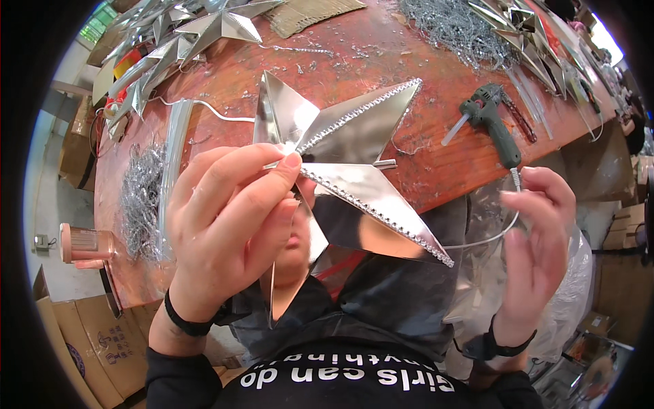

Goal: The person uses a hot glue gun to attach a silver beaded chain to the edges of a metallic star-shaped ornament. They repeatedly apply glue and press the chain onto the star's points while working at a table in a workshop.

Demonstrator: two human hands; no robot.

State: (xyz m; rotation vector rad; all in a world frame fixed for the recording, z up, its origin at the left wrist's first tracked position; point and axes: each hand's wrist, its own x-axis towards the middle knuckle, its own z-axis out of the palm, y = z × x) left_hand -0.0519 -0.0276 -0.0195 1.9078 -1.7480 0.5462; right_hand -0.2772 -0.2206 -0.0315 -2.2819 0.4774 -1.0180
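A shiny silver five-pointed star point(361, 129) is tilted above my lap at the table's near edge. Strips of sparkling rhinestone trim point(368, 208) run along two of its ridges from the centre. My left hand point(231, 204) is closed in a pinch at the star's centre; whether its fingertips also grip a trim end is hidden. My right hand point(538, 235) is off the star to the right, fingers loosely bent and apart, beside the white cord point(516, 218) of a green glue gun point(494, 123). The gun lies on the table with a glue stick in its back.
The reddish wooden table point(436, 163) carries more silver stars point(221, 27) at far left and far right point(528, 41). Tangled silver trim lies in heaps at left point(142, 198) and back point(446, 31). Clear glue sticks point(531, 102) lie beyond the gun. Cardboard boxes point(102, 341) stand at lower left.
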